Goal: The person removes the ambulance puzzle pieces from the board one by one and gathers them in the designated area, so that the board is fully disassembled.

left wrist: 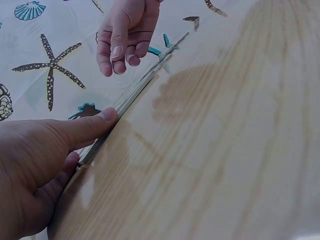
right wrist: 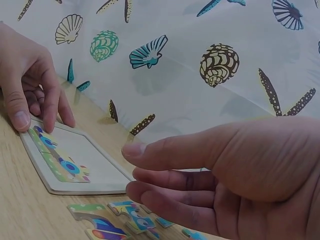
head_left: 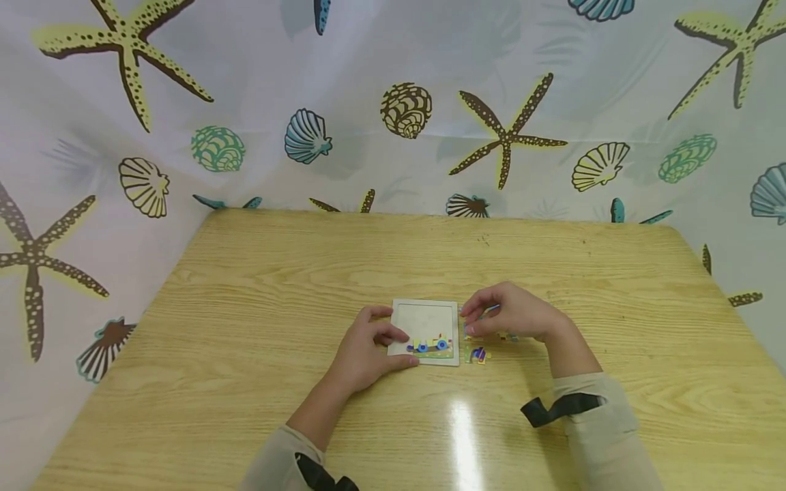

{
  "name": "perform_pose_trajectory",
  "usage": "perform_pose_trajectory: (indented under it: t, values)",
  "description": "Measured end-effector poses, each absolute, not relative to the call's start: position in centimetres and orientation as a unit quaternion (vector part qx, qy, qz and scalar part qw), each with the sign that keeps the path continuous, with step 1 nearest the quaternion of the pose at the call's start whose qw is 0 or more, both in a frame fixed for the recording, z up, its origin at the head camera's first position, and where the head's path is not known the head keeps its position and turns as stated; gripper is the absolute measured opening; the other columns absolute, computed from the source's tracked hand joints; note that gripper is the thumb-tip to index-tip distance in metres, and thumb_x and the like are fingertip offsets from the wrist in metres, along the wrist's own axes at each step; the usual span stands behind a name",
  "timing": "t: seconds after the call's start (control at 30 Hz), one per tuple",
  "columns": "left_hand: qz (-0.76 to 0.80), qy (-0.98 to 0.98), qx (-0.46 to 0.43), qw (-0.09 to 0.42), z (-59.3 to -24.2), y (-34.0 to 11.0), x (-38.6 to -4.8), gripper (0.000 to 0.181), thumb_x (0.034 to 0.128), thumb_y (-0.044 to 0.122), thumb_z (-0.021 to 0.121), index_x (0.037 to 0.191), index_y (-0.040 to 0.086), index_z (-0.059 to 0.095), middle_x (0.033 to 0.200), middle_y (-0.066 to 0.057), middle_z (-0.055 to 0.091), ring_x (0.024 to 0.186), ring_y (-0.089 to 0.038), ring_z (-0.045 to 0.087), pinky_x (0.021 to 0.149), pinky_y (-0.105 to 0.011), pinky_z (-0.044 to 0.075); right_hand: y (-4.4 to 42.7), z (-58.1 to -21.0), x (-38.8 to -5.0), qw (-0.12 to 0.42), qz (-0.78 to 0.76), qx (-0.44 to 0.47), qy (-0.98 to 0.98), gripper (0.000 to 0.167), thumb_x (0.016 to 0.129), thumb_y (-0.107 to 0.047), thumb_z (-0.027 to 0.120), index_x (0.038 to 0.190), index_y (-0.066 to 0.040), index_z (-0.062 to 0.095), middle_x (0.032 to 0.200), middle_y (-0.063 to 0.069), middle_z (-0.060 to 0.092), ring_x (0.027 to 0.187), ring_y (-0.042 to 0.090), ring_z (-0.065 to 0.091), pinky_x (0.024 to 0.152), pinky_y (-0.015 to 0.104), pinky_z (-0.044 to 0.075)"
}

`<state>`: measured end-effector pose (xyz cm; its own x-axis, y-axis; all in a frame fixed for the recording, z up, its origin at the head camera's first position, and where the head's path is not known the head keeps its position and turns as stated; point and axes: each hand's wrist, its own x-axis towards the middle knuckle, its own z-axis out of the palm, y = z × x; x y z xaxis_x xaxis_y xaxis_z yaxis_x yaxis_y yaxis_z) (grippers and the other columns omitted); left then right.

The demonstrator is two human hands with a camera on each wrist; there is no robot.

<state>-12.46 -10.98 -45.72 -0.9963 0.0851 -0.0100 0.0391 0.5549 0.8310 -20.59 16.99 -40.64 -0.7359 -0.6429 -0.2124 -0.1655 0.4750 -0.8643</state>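
A white puzzle board [head_left: 425, 317] with a raised rim lies flat on the table. Joined jigsaw pieces [right wrist: 60, 160], printed with blue wheels on a green strip, fill its near side. My left hand [head_left: 364, 349] grips the board at its left part, the thumb on the near edge and fingertips over the rim. Just right of the board, my right hand [head_left: 512, 312] hovers over loose pieces, with thumb and fingers apart and no piece visible between them in the right wrist view. A purple-and-green jigsaw piece [head_left: 477, 354] lies closest to me; several others are partly hidden under the right hand.
The wooden table [head_left: 276, 273] extends around the board on all sides. Behind it hangs a white curtain [head_left: 356, 82] printed with starfish and shells. Black straps [head_left: 561, 409] with loose ends circle both sleeves.
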Motion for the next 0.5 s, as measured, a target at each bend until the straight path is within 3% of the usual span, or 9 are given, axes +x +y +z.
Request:
perform_pose_trajectory:
  t: [0.23, 0.5]
  values:
    - [0.474, 0.880, 0.033, 0.023, -45.7, -11.0, -12.5, 0.030, 0.0672, 0.028, 0.094, 0.089, 0.016, 0.077, 0.143, -0.004, 0.048, 0.099, -0.017, 0.061, 0.093, -0.036, 0.051, 16.1, -40.7, -20.5, 0.267, -0.450, -0.253, 0.814, 0.027, 0.091, -0.017, 0.074, 0.113, -0.002, 0.071, 0.103, 0.009, 0.072, 0.091, 0.019, 0.068, 0.078, 0.029, 0.057]
    - [0.471, 0.881, 0.034, 0.025, -45.6, -11.0, -12.4, 0.029, 0.0680, 0.028, 0.093, 0.090, 0.017, 0.077, 0.143, -0.003, 0.048, 0.100, -0.016, 0.061, 0.094, -0.037, 0.052, 15.1, -41.1, -20.2, 0.292, -0.480, -0.243, 0.791, 0.028, 0.092, -0.015, 0.073, 0.115, 0.002, 0.069, 0.105, 0.011, 0.071, 0.087, 0.020, 0.071, 0.082, 0.033, 0.061]
